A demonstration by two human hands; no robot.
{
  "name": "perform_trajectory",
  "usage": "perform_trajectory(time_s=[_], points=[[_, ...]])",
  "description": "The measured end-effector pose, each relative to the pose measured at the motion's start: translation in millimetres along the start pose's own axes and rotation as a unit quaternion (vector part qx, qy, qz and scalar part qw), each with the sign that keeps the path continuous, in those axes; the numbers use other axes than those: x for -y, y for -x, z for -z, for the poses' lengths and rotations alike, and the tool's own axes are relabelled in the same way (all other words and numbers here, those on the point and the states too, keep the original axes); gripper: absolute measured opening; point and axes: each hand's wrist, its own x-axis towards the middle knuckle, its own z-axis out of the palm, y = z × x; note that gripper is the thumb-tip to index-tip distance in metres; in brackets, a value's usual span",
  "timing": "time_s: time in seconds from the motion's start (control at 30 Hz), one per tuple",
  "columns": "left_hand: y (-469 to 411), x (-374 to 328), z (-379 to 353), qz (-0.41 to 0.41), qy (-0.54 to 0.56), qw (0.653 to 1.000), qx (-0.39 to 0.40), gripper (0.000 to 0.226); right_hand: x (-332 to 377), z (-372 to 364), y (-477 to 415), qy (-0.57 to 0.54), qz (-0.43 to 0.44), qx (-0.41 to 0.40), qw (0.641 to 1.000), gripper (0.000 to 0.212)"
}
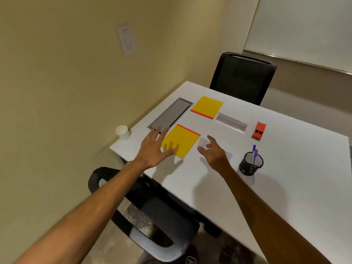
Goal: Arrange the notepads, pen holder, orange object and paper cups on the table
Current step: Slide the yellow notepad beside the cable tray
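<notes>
Two yellow notepads with orange-red binding lie flat on the white table point(285, 178): the near notepad point(183, 141) and the far notepad point(207, 106). My left hand point(154, 147) hovers open, fingers spread, over the near notepad's left corner. My right hand point(213, 151) is open just right of that pad, over a clear holder that it mostly hides. A black mesh pen holder point(250, 163) with purple pens stands to the right. The orange object point(258, 130) sits farther back. One white paper cup point(122, 132) stands at the table's left corner.
A grey cable hatch point(170, 115) is set into the table at the left. A clear plastic stand point(231, 121) lies between the far notepad and the orange object. One black chair point(243, 77) stands at the far side, another point(148, 212) below my arms.
</notes>
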Motion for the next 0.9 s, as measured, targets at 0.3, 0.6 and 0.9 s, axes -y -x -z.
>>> perform_trajectory(time_s=[0.3, 0.6, 0.9], points=[[-49.5, 61.0, -17.8, 0.087, 0.106, 0.989, 0.051, 0.078, -19.0, -47.1, -43.8, 0.003, -0.096, 0.015, 0.995, 0.050], [-139.7, 144.4, -71.5, 0.136, 0.154, 0.967, 0.151, 0.075, -55.5, -114.5, -107.9, -0.034, -0.234, -0.052, 0.970, 0.038], [-199.6, 187.0, -141.6, 0.164, 0.137, 0.954, 0.212, 0.071, -89.2, -169.7, -179.8, -0.083, -0.308, -0.134, 0.938, 0.035]])
